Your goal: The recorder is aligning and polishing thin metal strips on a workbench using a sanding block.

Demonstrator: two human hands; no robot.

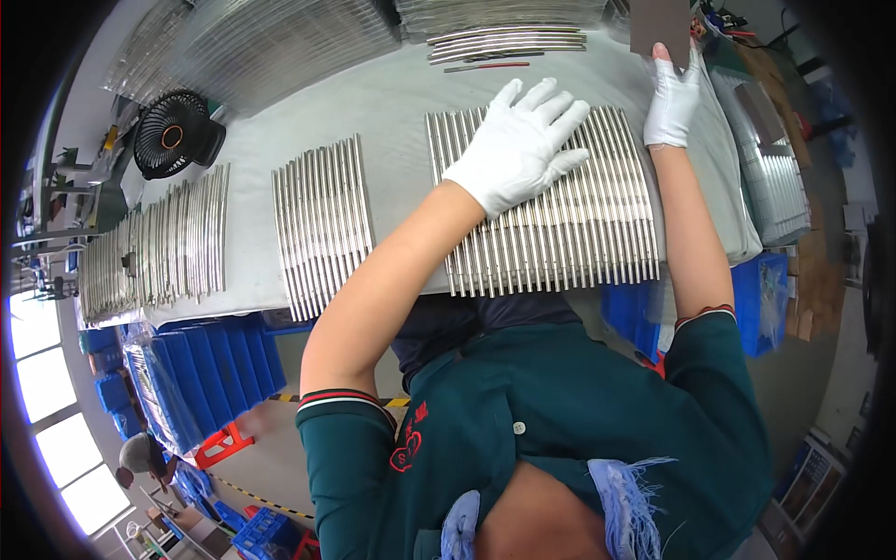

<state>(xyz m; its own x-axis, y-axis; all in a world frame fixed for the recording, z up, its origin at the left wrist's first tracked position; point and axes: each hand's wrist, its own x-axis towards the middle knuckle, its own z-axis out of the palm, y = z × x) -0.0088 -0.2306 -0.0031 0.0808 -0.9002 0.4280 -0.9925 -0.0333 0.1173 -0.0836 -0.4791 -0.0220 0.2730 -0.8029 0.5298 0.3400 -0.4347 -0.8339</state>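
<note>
My left hand [518, 145], in a white glove, lies with spread fingers across a wide row of shiny metal rods [560, 238]. The rods lie side by side and run from near to far on the light-coloured table cover. At the far right, my gloved right hand [672, 107] grips a flat grey-brown board [659, 26]. Its thumb presses on the board's near end, while the upper part of the board runs out of view. To the left of my left arm lies a narrower row of metal rods [322, 224].
Another rod row [159, 247] lies farther left, near a black fan [173, 135]. Clear plastic trays [280, 47] stack along the back, behind loose rods [504, 42] and a thin red-ended tool [487, 66]. Blue bins [219, 369] stand below. A person [145, 457] is at lower left.
</note>
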